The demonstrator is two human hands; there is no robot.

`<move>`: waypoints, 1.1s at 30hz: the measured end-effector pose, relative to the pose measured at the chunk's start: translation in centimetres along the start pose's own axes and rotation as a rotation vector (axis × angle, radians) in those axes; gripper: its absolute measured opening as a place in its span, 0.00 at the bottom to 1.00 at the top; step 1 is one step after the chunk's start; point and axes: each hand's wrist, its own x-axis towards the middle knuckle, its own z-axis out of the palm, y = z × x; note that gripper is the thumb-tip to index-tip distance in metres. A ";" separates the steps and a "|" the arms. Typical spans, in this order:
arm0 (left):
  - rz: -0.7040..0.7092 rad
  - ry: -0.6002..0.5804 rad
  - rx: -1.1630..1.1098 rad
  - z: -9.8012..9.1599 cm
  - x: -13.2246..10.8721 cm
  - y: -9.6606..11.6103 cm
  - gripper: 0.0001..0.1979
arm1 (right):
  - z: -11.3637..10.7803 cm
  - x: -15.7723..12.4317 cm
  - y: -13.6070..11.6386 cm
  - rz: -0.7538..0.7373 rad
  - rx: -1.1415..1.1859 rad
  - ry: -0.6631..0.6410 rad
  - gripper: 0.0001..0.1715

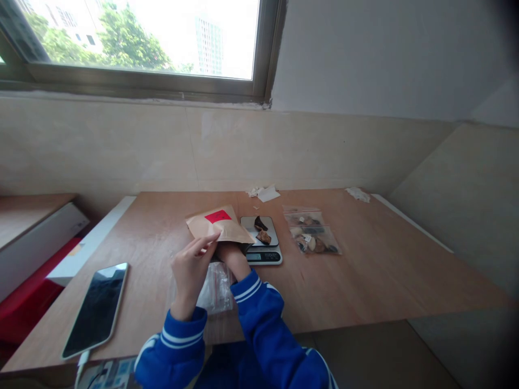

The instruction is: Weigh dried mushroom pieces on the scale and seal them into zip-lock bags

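Two hands are held over the tabletop [365, 270], where a brown paper pouch [227, 228] with a red label is pinched at its lower edge by the left hand [190, 270], fingers pressed together. The right hand [230, 253] is mostly hidden behind the pouch, so its grip cannot be told. Just beyond, dark pieces [263, 236], too small to identify, lie on a scale [267, 255].

A phone [97, 308] lies left on the table [385, 270]; a clear bag [312, 232], perhaps of dried pieces, right.

Matt brown paper pouch [221, 226], glossy clear plastic bag [312, 232], smooth wooden table [377, 270].
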 end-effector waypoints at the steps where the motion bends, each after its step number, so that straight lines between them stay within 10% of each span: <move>1: -0.004 -0.004 -0.005 0.1 0.0 0.0 0.10 | -0.3 -0.4 -0.1 0.017 -0.004 -0.023 0.13; 14: -0.018 -0.016 0.027 -0.4 0.0 0.0 0.10 | -5.7 -5.7 -3.9 0.002 0.052 0.056 0.31; 33: -0.048 -0.030 0.087 -0.6 0.9 1.0 0.10 | -6.0 -9.4 -3.2 -0.055 0.013 0.351 0.16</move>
